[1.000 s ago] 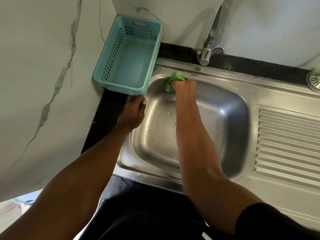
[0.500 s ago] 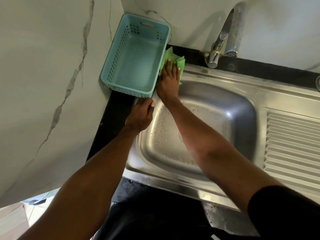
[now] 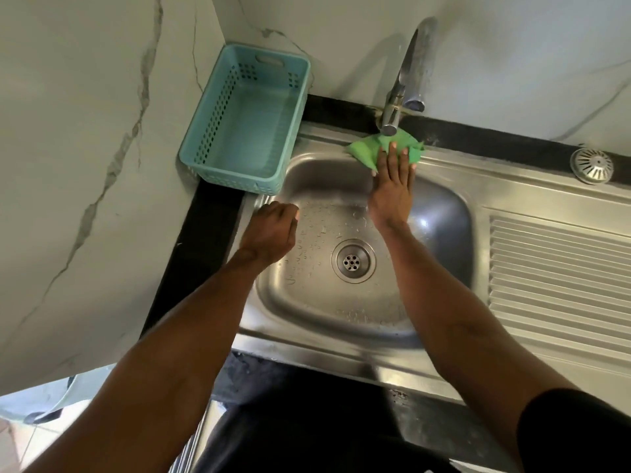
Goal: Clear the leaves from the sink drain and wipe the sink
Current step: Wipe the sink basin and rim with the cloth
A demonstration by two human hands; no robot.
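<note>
The cloth [image 3: 382, 148] has slid rightward from the basket [image 3: 244, 121] along the sink [image 3: 341, 302] rim to under the tap [image 3: 401, 93], lying lengthwise along it. Right hand [image 3: 392, 191] presses flat, fingers toward the tap; left hand [image 3: 273, 232] is curled on the rim left of the drain [image 3: 353, 261].

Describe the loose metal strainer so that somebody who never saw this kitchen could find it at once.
Start at the steel sink and follow its back rim to the far right, past the tap. There lies the round strainer, above the ribbed draining board. Unlike the fitted drain, it lies outside the basin.
</note>
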